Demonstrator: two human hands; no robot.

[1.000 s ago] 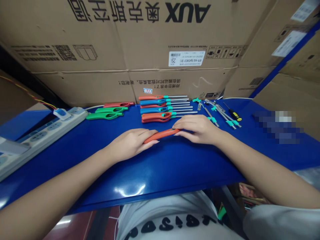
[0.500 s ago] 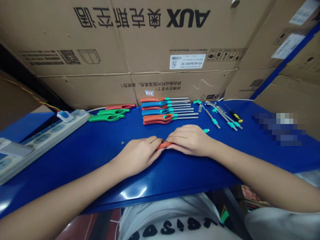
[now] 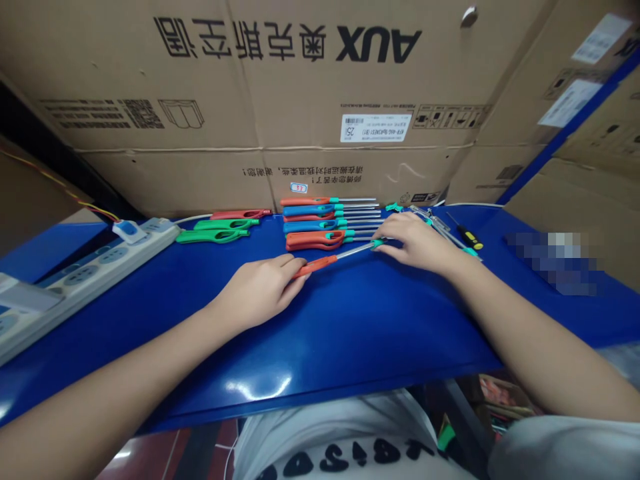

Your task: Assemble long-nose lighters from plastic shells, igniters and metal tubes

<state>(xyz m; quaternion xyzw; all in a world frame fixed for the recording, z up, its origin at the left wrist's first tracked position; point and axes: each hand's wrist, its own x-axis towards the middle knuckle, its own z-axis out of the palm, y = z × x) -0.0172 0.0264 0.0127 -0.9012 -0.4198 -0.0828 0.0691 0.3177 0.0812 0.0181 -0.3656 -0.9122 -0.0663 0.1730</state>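
Note:
My left hand (image 3: 267,287) is closed around the orange handle (image 3: 320,265) of a long-necked lighter, held above the blue table. A metal tube (image 3: 353,251) reaches from the handle's front toward the right. At its far end sits a teal collar (image 3: 377,244), pinched by the thumb and fingers of my right hand (image 3: 413,240). My left fingers cover the rear of the handle. Just beyond, a row of lighters with orange and blue handles (image 3: 315,239) lies with the tubes pointing right; my right fingertips overlap some tube ends.
Green and red handles (image 3: 215,235) lie at the back left, near a white power strip (image 3: 95,267). Loose tubes with teal parts (image 3: 453,235) lie partly behind my right hand, beside a yellow-black screwdriver (image 3: 470,238). A cardboard wall (image 3: 290,87) stands at the table's back.
My right hand has moved right and away from me, off the handle and onto the collar, exposing the tube. My left hand has shifted slightly left and away from me with the handle.

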